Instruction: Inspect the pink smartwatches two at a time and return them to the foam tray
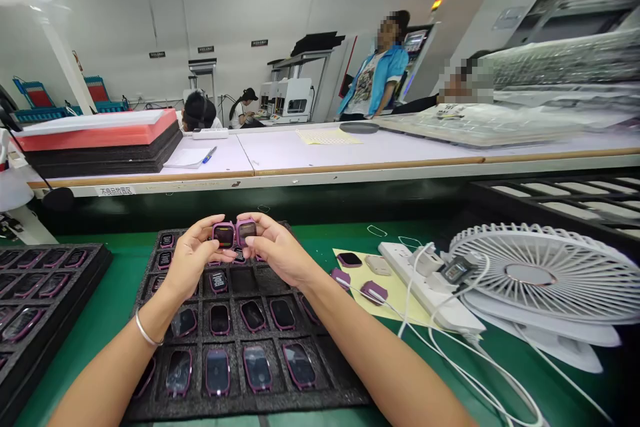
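Note:
My left hand (193, 257) pinches a purple-cased smartwatch (223, 236), whose dark screen faces me and shows a faint line of lit text. Close beside it, my right hand (275, 250) grips a second purple smartwatch (247, 231) by its edges, thumb across the lower part. The two watches are side by side, nearly touching or touching. Beneath both hands lies a black foam tray (235, 337) with square pockets. Many of its pockets hold purple watches, such as the watch (217, 371) in the front row; a few screens show white text. My forearms hide part of the tray.
Another foam tray (95, 280) of watches lies at left. On the right are yellow paper (395, 307) with several watch bodies, a power strip (400, 260) with white cables, and a white fan (530, 273). A raised shelf (280, 153) runs behind; people are beyond it.

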`<action>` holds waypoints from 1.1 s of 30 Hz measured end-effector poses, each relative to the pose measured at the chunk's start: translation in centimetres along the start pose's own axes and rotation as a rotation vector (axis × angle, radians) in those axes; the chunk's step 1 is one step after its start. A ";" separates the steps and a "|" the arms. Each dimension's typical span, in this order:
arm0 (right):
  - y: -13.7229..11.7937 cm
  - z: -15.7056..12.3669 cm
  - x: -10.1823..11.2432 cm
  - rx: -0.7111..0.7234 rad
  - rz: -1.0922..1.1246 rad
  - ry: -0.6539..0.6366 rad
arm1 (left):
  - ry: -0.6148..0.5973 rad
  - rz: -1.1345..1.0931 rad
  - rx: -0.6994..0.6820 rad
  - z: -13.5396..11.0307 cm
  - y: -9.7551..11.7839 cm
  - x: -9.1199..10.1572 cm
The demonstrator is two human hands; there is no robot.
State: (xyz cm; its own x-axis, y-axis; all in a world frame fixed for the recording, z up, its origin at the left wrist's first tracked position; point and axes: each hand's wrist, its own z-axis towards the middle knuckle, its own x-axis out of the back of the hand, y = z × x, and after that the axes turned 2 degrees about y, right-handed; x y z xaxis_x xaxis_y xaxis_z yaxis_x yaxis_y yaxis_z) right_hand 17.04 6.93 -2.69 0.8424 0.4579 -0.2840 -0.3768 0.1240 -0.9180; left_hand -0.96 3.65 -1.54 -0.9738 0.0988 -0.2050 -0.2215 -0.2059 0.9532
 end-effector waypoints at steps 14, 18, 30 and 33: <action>-7.5 5.4 -1.4 0.128 0.060 -0.089 | 0.027 0.020 -0.270 4.2 6.7 -2.0; -9.1 5.1 -1.7 0.190 0.013 -0.163 | 0.011 0.044 -0.341 4.0 7.9 -2.5; -11.1 4.3 -2.0 0.331 -0.147 -0.241 | -0.011 0.112 -0.484 3.5 9.6 -3.1; -11.5 3.7 -2.3 0.346 -0.174 -0.244 | -0.007 0.136 -0.509 3.1 9.9 -3.3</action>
State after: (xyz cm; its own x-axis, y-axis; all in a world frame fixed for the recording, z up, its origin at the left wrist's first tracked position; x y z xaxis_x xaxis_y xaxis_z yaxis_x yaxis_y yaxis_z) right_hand 18.01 7.71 9.58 0.8051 0.5928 -0.0221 -0.3790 0.4854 -0.7879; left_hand 0.17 4.32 9.26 -0.9955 0.0446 -0.0836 -0.0921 -0.6641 0.7420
